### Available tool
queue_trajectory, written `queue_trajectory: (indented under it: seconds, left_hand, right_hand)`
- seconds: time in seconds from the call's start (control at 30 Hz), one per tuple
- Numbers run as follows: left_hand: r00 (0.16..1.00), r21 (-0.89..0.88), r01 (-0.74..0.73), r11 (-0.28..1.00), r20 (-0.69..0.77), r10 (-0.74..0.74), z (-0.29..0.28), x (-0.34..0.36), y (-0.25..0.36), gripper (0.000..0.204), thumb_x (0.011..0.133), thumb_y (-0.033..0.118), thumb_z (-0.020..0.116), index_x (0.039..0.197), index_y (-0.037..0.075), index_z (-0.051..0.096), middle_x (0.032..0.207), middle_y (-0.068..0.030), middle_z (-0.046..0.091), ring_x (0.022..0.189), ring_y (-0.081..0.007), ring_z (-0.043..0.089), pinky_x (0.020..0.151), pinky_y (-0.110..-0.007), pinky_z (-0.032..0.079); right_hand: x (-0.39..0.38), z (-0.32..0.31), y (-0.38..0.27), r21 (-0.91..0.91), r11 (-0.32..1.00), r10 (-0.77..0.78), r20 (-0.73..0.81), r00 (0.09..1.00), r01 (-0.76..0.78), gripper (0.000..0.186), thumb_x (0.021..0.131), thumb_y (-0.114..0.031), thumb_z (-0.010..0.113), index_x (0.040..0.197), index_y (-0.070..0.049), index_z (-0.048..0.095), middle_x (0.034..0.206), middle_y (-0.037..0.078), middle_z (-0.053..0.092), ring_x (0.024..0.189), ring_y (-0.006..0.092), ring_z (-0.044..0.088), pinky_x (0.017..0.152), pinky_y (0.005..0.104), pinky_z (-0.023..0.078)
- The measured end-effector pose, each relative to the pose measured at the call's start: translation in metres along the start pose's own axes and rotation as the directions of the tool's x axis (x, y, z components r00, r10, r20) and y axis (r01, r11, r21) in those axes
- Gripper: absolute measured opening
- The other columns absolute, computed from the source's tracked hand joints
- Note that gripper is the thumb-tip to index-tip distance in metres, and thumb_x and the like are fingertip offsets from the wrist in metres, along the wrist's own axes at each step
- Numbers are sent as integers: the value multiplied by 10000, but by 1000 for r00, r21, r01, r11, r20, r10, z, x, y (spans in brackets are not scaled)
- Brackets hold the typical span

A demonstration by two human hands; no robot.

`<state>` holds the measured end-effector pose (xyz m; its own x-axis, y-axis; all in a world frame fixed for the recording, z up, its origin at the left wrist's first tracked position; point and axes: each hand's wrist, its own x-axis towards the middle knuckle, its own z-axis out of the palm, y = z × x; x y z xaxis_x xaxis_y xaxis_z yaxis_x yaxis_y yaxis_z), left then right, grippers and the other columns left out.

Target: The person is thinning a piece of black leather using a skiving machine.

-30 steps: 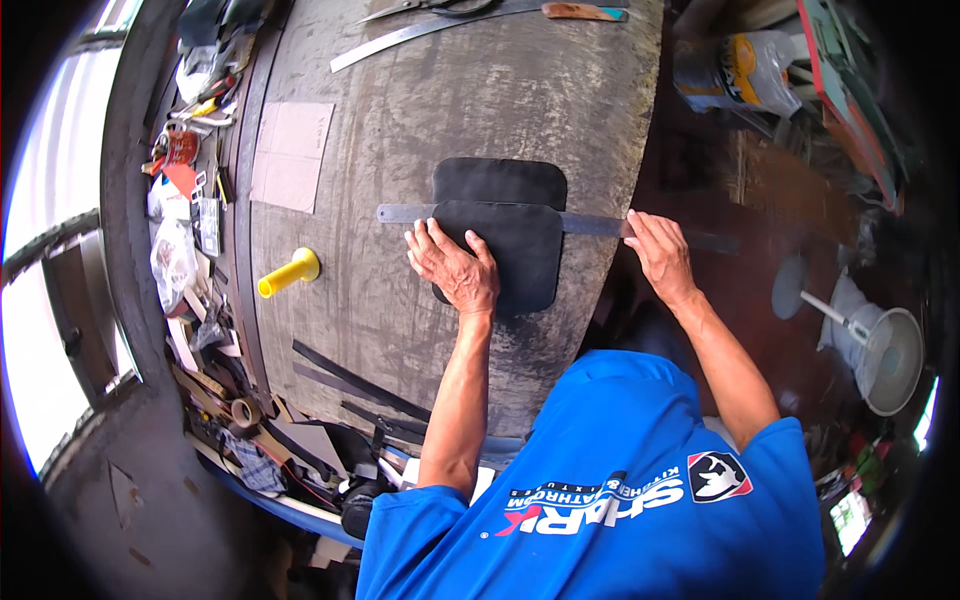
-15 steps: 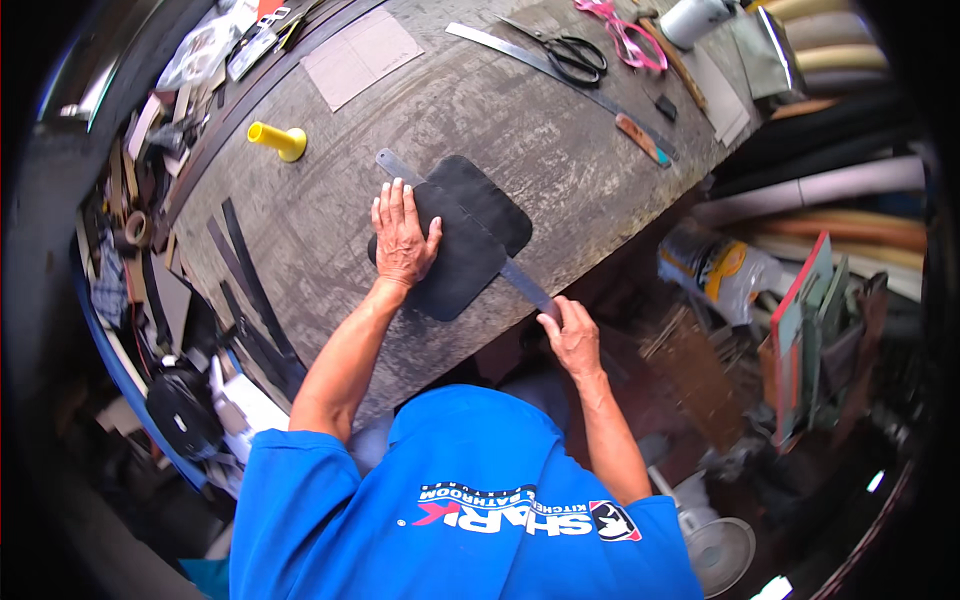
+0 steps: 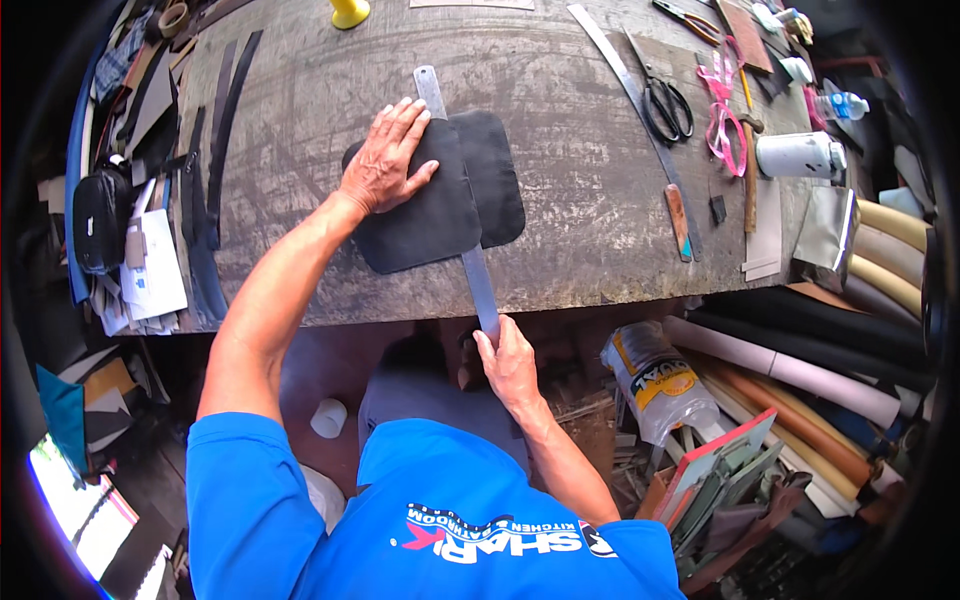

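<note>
Swinging round, the view now puts the workbench (image 3: 560,250) square across the top, and the right hand has slid to the near end of the steel ruler, where half a second back it sat just off it. That reads, to my eye, as lining up a straight edge across the leather.

Left to right: a black pouch (image 3: 100,220) and loose papers sit at nine o'clock. Left hand (image 3: 385,160) lies flat, fingers spread, pressing down the dark leather piece (image 3: 430,215) at bench centre — holding nothing, just pinning it. Ruler (image 3: 478,280) runs from twelve o'clock down under the leather and off the front edge. Right hand (image 3: 510,365) pinches its overhanging tip at six o'clock. Scissors (image 3: 662,100) and pink-handled shears (image 3: 722,105) lie well apart at two o'clock.
</note>
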<state>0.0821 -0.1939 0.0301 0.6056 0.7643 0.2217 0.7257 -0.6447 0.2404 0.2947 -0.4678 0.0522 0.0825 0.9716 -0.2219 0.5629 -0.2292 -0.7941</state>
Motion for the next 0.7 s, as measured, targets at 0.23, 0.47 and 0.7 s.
queue_trajectory:
  seconds: [0.23, 0.47, 0.7]
  left_hand:
    - [999, 63, -18, 998, -41, 21, 6, -2, -1, 672, 903, 395, 612, 1391, -29, 431, 1474, -188, 393, 1399, -347, 339, 1191, -460, 236]
    - [999, 69, -13, 998, -40, 16, 10, -4, -3, 664, 918, 407, 596, 1408, -8, 422, 1481, -178, 388, 1408, -335, 329, 1198, -453, 225]
    - [999, 72, -16, 997, -46, 20, 10, -3, -5, 665, 921, 410, 596, 1412, -3, 420, 1480, -175, 391, 1411, -331, 325, 1199, -451, 226]
  right_hand:
    - [2, -6, 0, -21, 999, -32, 53, 998, 33, 265, 890, -109, 687, 1044, 22, 515, 823, 238, 622, 735, 432, 640, 584, 464, 524]
    - [2, -6, 2, 7, 999, -53, 49, 997, 52, 239, 898, -96, 674, 1027, 31, 516, 815, 246, 610, 734, 445, 629, 582, 470, 511]
    - [2, -5, 2, 13, 998, -64, 53, 997, 64, 237, 899, -90, 669, 1024, 35, 510, 813, 250, 603, 734, 453, 621, 580, 478, 502]
